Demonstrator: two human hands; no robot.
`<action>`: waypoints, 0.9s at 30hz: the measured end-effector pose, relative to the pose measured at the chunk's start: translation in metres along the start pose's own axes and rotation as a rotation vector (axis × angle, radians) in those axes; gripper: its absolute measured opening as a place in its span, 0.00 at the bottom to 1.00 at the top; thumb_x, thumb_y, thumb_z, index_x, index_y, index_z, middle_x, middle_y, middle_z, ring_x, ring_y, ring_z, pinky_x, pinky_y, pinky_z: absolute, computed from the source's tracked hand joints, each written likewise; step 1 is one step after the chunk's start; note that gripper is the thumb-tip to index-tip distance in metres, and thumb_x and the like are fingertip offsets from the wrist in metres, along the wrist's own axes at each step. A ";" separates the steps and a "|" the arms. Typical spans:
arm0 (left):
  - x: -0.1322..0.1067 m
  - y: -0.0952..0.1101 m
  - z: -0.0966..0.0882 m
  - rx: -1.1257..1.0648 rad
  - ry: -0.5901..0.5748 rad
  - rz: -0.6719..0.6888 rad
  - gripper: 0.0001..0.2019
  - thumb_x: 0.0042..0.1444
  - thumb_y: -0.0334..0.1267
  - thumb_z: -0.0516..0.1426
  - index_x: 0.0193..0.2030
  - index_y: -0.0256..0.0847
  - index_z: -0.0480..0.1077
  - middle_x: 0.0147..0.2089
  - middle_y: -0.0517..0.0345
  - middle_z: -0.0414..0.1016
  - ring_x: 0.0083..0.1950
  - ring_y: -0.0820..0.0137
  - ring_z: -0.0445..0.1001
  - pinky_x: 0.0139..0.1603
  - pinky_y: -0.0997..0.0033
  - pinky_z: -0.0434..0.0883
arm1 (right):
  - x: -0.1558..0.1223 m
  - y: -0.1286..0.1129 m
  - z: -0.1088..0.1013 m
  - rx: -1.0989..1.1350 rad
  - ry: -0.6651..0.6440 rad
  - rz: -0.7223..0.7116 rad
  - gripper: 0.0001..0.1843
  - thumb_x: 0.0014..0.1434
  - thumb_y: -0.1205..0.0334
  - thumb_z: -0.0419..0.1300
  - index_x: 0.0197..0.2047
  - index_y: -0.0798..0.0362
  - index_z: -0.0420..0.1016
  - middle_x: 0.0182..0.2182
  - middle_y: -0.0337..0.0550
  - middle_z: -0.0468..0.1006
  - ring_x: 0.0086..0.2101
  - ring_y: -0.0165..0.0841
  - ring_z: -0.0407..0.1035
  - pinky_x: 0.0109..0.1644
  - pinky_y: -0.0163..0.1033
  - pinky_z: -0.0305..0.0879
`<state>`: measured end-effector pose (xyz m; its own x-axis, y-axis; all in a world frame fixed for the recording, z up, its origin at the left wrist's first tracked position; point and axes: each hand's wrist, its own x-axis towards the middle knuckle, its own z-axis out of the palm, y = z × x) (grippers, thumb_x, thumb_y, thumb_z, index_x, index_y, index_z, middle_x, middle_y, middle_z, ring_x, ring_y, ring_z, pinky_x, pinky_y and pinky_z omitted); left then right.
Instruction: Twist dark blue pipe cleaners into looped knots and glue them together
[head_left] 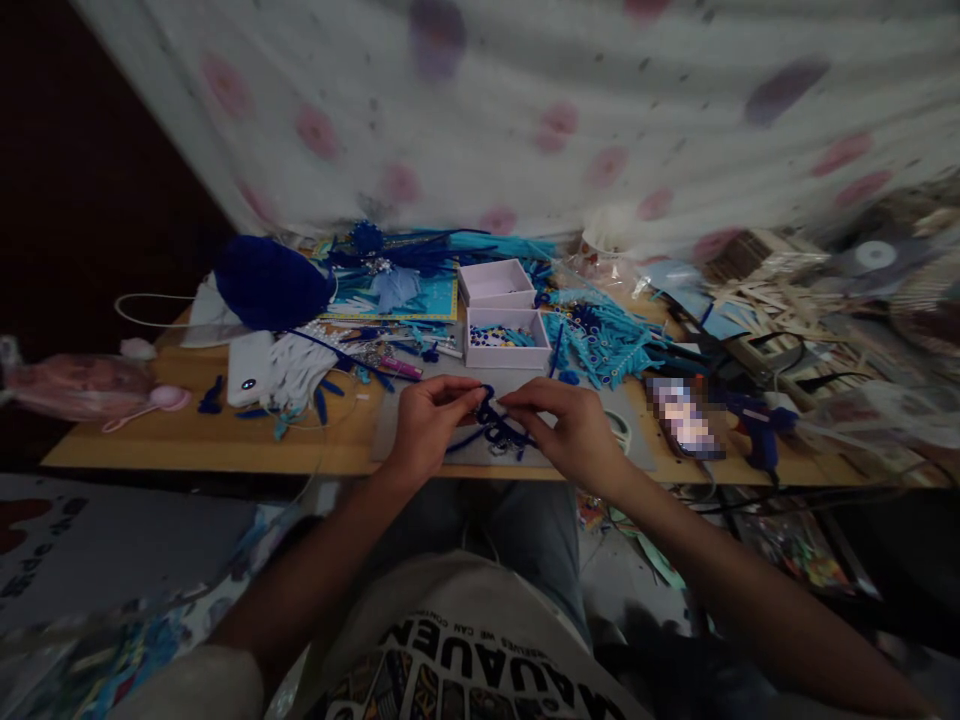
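Landmark: white box (508,356) of small beads and blue bits, open at the top. Dark blue fuzzy piece (491,428), curled, lies directly in front of the box, on the person's side, over a grey mat (390,425). Left hand (429,420) pinches its upper curl between thumb and fingers; right hand (562,425) grips its other side likewise, fingertip detail dim. Pale ring (625,428) right and forward of the box, partly covered by the right hand. Second white box (496,284) directly behind the first. Crowding the box's right side: heap of light-blue strips (611,345); farther right, a phone (686,418) with lit screen, then a glue gun (759,425). Left of the box: pink tube (401,369), just beyond the left hand; white strips (298,368), white device (250,368) next to them; large dark blue bundle (274,283) farther back. Clutter hems the mat on both sides.
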<state>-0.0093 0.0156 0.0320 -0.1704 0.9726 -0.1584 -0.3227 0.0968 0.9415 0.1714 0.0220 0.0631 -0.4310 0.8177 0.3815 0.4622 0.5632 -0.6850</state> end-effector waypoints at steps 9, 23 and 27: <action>-0.004 0.004 0.001 0.004 -0.037 -0.079 0.16 0.37 0.39 0.74 0.36 0.40 0.83 0.27 0.59 0.79 0.29 0.72 0.75 0.29 0.75 0.75 | -0.001 0.008 0.003 0.130 0.106 0.219 0.07 0.57 0.65 0.64 0.37 0.53 0.84 0.32 0.45 0.84 0.33 0.36 0.77 0.38 0.39 0.70; -0.007 0.002 0.005 -0.058 0.003 -0.093 0.14 0.35 0.39 0.74 0.32 0.39 0.83 0.29 0.57 0.80 0.29 0.73 0.75 0.30 0.73 0.75 | -0.011 0.003 0.010 0.116 0.179 0.176 0.09 0.59 0.65 0.63 0.40 0.52 0.85 0.31 0.43 0.83 0.31 0.35 0.76 0.38 0.39 0.70; -0.007 0.001 0.004 -0.061 0.012 -0.091 0.14 0.35 0.39 0.74 0.32 0.39 0.83 0.28 0.58 0.80 0.28 0.74 0.74 0.29 0.75 0.75 | -0.011 0.001 0.012 0.111 0.206 0.193 0.08 0.58 0.65 0.63 0.38 0.52 0.86 0.31 0.44 0.84 0.31 0.35 0.76 0.38 0.40 0.70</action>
<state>-0.0044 0.0096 0.0351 -0.1490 0.9578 -0.2460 -0.3933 0.1709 0.9034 0.1678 0.0122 0.0507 -0.1719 0.9216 0.3480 0.4274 0.3880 -0.8165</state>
